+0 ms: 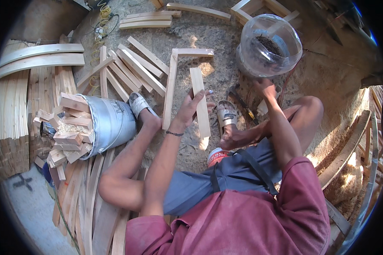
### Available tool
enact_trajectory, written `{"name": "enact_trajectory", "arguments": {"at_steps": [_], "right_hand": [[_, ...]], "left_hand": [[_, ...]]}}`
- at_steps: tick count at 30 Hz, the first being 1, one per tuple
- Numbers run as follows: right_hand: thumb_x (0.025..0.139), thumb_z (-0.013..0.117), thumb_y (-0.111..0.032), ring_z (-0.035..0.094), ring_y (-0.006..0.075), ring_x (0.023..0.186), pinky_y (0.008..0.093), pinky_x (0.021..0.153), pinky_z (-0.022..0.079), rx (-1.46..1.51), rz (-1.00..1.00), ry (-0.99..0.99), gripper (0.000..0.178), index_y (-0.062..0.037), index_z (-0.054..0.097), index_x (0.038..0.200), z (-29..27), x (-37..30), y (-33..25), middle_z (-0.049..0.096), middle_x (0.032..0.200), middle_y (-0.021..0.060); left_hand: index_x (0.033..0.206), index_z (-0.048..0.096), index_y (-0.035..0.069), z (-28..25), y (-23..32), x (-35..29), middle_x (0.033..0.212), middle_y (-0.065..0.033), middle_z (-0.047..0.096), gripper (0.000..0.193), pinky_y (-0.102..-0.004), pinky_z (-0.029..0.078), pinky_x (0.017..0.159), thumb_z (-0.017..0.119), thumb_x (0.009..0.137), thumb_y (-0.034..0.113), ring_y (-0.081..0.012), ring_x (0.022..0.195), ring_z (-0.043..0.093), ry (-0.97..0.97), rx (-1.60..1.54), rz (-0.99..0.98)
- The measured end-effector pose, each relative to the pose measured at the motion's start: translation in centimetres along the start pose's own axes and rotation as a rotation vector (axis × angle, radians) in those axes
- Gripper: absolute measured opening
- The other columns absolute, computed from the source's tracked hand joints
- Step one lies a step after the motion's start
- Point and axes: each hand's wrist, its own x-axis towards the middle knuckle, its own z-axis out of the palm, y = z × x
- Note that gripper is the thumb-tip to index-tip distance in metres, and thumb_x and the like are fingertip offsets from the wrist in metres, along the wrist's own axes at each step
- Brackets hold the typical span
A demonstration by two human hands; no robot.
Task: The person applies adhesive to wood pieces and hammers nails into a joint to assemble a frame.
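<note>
My left hand (189,111) is closed around a pale wooden slat (202,114), its thumb and fingers across the slat's middle. Just left of that slat, two wooden pieces joined in an L-shaped frame (171,83) lie on the ground. On the right, my right hand (266,88) is by the near side of a clear plastic tub (247,59) with dark nails (269,45) in it. Its fingers are curled, and whatever they hold is hidden. A hammer (244,103) lies between that hand and my foot, and a white bottle (263,108) is under my right wrist.
A metal bucket (112,123) full of wood blocks and shavings lies tipped at left. Loose slats (142,70) are scattered beyond it. Stacked boards (10,114) line the far left. Curved pieces (198,10) and frames (266,9) lie at the back. My sandalled feet flank the slat.
</note>
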Motion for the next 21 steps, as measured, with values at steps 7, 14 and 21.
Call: {"name": "enact_trajectory", "arguments": {"at_steps": [7,14,21], "right_hand": [[0.08,0.069,-0.021,0.064,0.0404,0.112,0.047,0.092,0.052,0.091,0.408,0.125,0.068,0.0018,0.042,0.138,8.7,0.0,12.3,0.061,0.122,0.0268],[0.079,0.077,-0.026,0.053,0.038,0.132,0.0441,0.109,0.046,0.375,0.623,0.495,0.099,0.0112,0.021,0.151,3.8,0.2,8.8,0.047,0.147,0.0268],[0.094,0.07,-0.044,0.065,0.0253,0.111,0.0439,0.096,0.055,1.783,0.483,0.448,0.061,-0.0043,0.051,0.136,-3.0,-1.4,3.2,0.063,0.125,0.0103]], "left_hand": [[0.146,0.035,0.007,-1.0,-0.1,-0.1,0.138,-0.0157,0.052,0.058,-0.0428,0.063,0.08,0.063,0.102,0.031,-0.0352,0.107,0.069,0.08,-0.186,0.0],[0.145,0.042,0.01,1.5,3.8,-1.7,0.136,-0.0102,0.053,0.051,-0.0442,0.063,0.082,0.062,0.102,0.029,-0.0325,0.112,0.067,0.107,-0.096,0.09],[0.135,0.052,0.005,1.1,7.9,-2.8,0.09,-0.0069,0.063,0.067,-0.0395,0.062,0.074,0.044,0.103,0.063,-0.0218,0.081,0.068,0.095,-0.226,0.142]]}}
